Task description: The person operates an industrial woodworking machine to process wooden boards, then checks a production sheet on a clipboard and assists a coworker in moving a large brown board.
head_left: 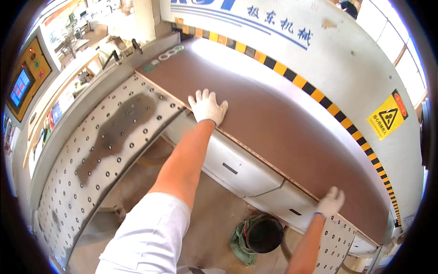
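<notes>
Brown panel [273, 118] lies flat on the machine tabletop [109, 137] under the striped guard — left hand [207, 107] flat on it, gloved fingers spread, steadying; right hand [331, 202] braces the near edge, fingers loosely together.

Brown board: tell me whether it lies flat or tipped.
Flat: the brown board rests on the machine bed, left hand and right hand pressing its edge.

Head-worn fisheye, close above brown panel [273, 118]

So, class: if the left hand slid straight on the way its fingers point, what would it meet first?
Probably the yellow-and-black striped edge of the machine housing, after crossing the brown board under the left hand; depth is unclear.
</notes>
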A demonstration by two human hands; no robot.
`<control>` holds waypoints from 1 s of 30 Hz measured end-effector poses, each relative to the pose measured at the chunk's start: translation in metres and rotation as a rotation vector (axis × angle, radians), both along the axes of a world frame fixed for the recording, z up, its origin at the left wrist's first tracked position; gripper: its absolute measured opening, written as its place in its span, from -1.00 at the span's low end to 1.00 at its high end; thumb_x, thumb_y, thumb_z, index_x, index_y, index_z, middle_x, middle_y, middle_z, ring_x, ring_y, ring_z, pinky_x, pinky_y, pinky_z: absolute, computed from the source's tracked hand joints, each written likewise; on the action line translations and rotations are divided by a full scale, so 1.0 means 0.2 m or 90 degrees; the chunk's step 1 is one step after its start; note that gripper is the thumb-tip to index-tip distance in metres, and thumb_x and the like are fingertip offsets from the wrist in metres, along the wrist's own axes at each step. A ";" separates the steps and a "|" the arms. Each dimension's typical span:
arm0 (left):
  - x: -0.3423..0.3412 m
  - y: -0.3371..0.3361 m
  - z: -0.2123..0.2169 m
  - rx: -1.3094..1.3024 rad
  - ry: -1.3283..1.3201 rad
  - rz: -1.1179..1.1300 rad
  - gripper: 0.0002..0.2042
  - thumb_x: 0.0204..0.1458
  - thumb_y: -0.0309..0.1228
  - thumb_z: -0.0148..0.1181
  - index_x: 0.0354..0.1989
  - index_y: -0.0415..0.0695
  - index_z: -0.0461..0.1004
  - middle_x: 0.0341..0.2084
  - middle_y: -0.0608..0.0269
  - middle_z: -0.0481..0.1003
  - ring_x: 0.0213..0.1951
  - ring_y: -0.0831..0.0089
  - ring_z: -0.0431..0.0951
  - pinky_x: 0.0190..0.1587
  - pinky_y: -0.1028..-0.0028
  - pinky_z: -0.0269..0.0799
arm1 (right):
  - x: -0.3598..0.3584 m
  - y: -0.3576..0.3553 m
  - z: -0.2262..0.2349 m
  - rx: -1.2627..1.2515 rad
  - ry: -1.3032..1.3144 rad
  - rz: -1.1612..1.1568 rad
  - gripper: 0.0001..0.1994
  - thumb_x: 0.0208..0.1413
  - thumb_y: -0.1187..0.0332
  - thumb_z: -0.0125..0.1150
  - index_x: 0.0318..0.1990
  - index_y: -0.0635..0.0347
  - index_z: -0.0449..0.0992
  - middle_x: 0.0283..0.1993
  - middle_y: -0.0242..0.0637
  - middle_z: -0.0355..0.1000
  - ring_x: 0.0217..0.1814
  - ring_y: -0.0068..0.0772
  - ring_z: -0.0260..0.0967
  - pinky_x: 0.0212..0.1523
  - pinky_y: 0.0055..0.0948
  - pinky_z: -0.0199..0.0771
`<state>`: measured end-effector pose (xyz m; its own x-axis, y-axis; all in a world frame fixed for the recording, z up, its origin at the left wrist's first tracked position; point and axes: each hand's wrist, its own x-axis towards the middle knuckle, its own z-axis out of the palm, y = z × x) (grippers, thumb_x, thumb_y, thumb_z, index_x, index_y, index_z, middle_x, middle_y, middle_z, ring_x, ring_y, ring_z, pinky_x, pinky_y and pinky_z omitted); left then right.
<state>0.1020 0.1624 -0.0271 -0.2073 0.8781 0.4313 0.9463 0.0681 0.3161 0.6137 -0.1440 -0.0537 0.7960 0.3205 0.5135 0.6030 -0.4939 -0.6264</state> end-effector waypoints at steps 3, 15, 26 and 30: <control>-0.02 -0.02 0.01 0.023 -0.019 -0.003 -0.46 0.21 0.06 0.31 0.15 -0.14 0.69 0.37 0.05 0.52 0.48 0.01 0.32 0.56 -0.25 0.00 | -0.80 0.32 0.06 -0.011 0.061 0.103 -0.35 0.47 -0.03 0.26 0.41 0.42 0.53 0.50 0.08 0.48 0.57 0.03 0.37 0.69 0.06 0.05; -0.11 -0.09 0.03 0.085 -0.128 -0.199 -0.57 0.15 -0.06 0.36 0.03 -0.12 0.73 0.31 0.05 0.55 0.39 0.01 0.41 0.51 -0.18 0.09 | -1.16 0.62 0.15 -0.163 0.047 -0.163 -0.43 0.46 -0.19 0.14 0.32 0.03 0.66 0.43 -0.32 0.59 0.55 -0.21 0.41 0.71 0.30 -0.12; -2.12 -0.36 0.82 0.300 0.121 -0.140 -0.37 0.08 -0.18 0.50 0.31 -0.18 0.53 0.39 -0.19 0.44 0.46 -0.17 0.39 0.51 -0.06 0.32 | -1.12 0.62 0.19 -0.310 0.072 -0.194 -0.32 0.49 -0.35 -0.06 0.43 -0.13 0.62 0.46 -0.38 0.59 0.51 -0.20 0.48 0.65 0.27 -0.02; -2.97 -0.56 1.18 0.385 0.353 0.198 -0.31 0.14 -0.13 0.39 0.41 -0.21 0.41 0.47 -0.21 0.33 0.57 -0.22 0.21 0.63 -0.20 0.00 | -1.04 0.66 0.10 -0.315 0.062 -0.224 -0.28 0.48 -0.42 -0.10 0.50 -0.22 0.56 0.55 -0.45 0.50 0.62 -0.29 0.37 0.67 0.27 -0.06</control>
<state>-0.4914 0.0501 0.2095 -0.0222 0.4047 0.9142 0.9407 0.3181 -0.1179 0.4053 -0.0117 -0.0329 0.9333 0.2112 0.2904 0.3018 -0.8996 -0.3156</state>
